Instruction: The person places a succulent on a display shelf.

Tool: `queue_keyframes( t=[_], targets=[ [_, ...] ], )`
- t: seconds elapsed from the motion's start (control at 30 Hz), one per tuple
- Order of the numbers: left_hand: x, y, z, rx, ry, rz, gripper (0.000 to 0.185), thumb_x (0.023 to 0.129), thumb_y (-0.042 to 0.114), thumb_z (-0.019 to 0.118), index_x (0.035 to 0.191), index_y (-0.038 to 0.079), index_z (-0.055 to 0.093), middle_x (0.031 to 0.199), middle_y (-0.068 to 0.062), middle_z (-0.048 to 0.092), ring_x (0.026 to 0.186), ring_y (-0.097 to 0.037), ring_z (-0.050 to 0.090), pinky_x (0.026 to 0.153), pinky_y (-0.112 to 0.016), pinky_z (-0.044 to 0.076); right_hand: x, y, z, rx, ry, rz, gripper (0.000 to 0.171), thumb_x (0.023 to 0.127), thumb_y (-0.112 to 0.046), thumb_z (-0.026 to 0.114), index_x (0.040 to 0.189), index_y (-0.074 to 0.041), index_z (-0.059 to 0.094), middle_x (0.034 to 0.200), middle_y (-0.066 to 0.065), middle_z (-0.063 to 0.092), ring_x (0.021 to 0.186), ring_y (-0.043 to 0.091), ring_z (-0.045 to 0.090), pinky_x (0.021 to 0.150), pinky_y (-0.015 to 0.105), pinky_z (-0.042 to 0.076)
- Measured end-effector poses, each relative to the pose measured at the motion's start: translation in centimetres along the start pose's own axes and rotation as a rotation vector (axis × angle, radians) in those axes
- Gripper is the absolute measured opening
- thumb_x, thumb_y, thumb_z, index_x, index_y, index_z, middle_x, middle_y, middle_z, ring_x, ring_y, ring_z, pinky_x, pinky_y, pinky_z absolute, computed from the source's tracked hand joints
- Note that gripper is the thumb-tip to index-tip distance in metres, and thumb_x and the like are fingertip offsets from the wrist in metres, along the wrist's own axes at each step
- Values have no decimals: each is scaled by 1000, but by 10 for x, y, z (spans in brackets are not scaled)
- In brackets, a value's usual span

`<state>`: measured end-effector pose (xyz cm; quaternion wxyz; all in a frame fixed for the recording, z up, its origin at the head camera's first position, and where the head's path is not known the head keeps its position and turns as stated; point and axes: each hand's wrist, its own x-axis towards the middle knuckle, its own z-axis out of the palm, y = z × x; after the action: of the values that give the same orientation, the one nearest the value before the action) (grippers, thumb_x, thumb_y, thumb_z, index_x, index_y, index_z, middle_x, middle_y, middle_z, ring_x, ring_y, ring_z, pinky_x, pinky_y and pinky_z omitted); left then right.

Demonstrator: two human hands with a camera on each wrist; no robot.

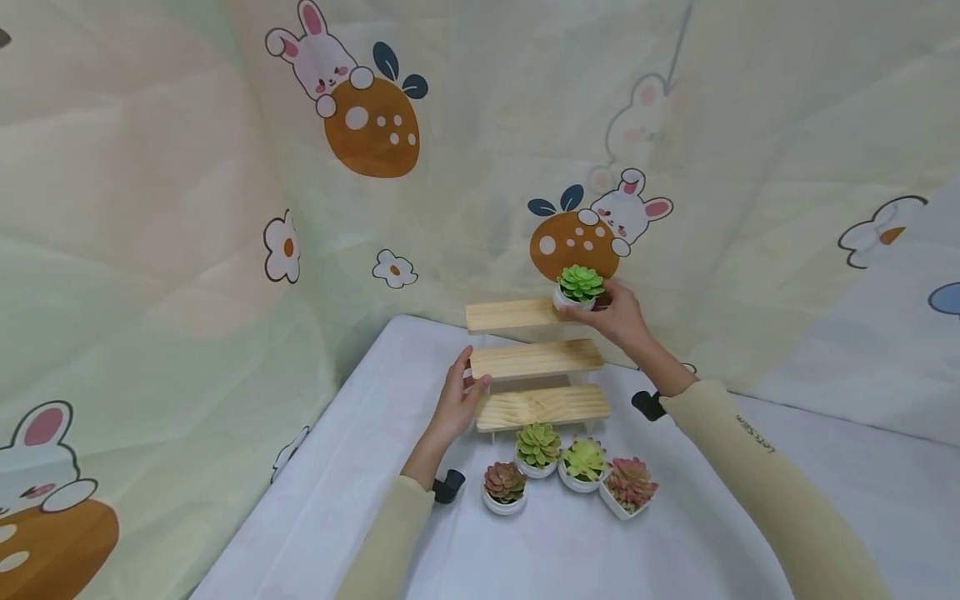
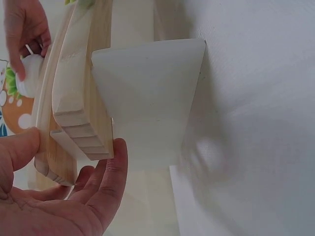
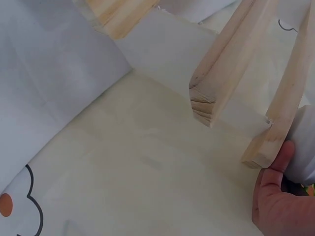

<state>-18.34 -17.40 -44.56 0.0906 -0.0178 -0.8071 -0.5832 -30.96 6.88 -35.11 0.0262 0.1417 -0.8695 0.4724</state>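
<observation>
- A green succulent (image 1: 581, 283) in a white pot sits at the right end of the top shelf (image 1: 510, 316) of a three-step wooden stand.
- The right hand (image 1: 617, 315) grips the pot from the right side, fingers curled round it; the right wrist view shows the thumb by the shelf's end and the white pot (image 3: 303, 147) beside it.
- The left hand (image 1: 457, 403) is well apart from the pot, lower and to the left. It rests against the left end of the middle shelf (image 1: 536, 359), thumb on the shelf edge and fingers loosely straight, clamped on nothing.
- In the left wrist view the thumb and fingers (image 2: 106, 184) bracket the shelf end, with the stand's white side panel (image 2: 147, 93) just beyond.
- The bottom shelf (image 1: 543, 406) is bare.
- Four more potted succulents stand on the desk (image 1: 360, 500) just in front of the stand: a reddish one (image 1: 505, 486), a green one (image 1: 537, 448), a yellow-green one (image 1: 584, 463) and a pink one (image 1: 630, 485) in a square pot.
- A bunny-print cloth (image 1: 225, 208) hangs behind.
</observation>
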Motion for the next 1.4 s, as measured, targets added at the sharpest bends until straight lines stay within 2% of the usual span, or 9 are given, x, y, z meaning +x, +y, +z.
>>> queue_keyframes(
  t=[0.2,0.37,0.6,0.77,0.93,1.07,1.3,1.4],
  targets=[
    [1,-2,0,8,-1,0,65,102,23,52,154,3,20,146,-29,33,123,-44,48,101,-53,43,2,1,2,-17,-1,-1,65,83,-32,79,130,3,51,109,19,55,95,29,48,78,31,44],
    [0,-1,0,-28,-14,6,65,103,21,52,154,1,17,147,-30,30,124,-45,46,101,-53,43,3,0,2,-18,-10,3,65,83,-32,79,131,3,52,111,19,57,96,28,51,76,30,45],
    [-15,42,-8,-37,-40,-1,62,102,8,50,150,-12,16,145,-37,28,125,-51,44,101,-55,43,4,-3,2,-25,-25,8,64,83,-32,79,130,3,53,112,20,58,96,29,52,77,32,46],
    [-16,46,-9,-38,-40,0,62,103,8,49,150,-11,16,145,-37,28,124,-51,44,101,-55,42,6,-3,3,-30,-36,27,65,83,-34,78,130,3,52,112,19,56,98,29,51,80,34,45],
    [-15,47,-8,-30,-38,-3,61,102,8,49,150,-11,16,144,-37,29,122,-50,45,100,-56,43,6,-1,2,-14,-37,19,63,84,-32,78,130,2,52,113,19,57,96,28,50,77,31,45],
    [-13,43,-8,-26,-38,-8,61,102,7,49,150,-12,16,144,-37,29,122,-50,45,100,-56,43,4,0,1,5,-49,2,63,84,-30,78,131,3,51,113,18,57,95,27,50,75,27,45],
    [2,6,0,-32,-21,-16,65,103,15,51,153,-4,15,148,-32,28,125,-48,44,101,-56,41,0,4,-2,33,-53,-28,64,85,-27,77,135,1,49,121,19,57,100,28,54,73,18,45],
    [2,1,-1,-31,-19,-14,66,103,20,52,154,-1,16,149,-30,28,126,-46,44,102,-54,42,-2,6,-3,64,-52,-44,65,86,-25,77,138,2,48,126,21,55,106,31,56,79,17,48]
  ],
)
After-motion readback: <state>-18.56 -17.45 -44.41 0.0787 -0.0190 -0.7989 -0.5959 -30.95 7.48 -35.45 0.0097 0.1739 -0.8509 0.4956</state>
